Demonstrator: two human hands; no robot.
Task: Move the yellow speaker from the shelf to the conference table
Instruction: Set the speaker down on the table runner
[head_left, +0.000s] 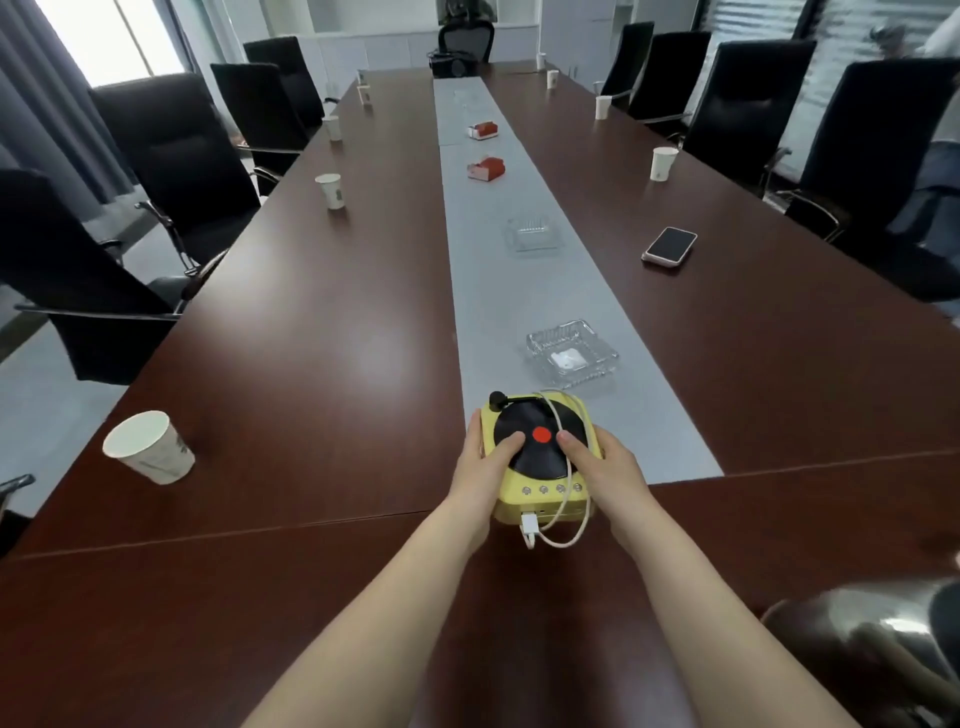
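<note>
The yellow speaker, shaped like a small record player with a black disc and a red centre dot, is over the near end of the long dark-brown conference table. A white cable is looped over it and plugged into its front. My left hand grips its left side, thumb on the disc. My right hand grips its right side, thumb also on the disc. Whether the speaker's base touches the table I cannot tell.
A glass ashtray stands just beyond the speaker on the grey centre strip; another ashtray and two red boxes lie farther along. A paper cup stands near left, a phone at right. Black chairs line both sides.
</note>
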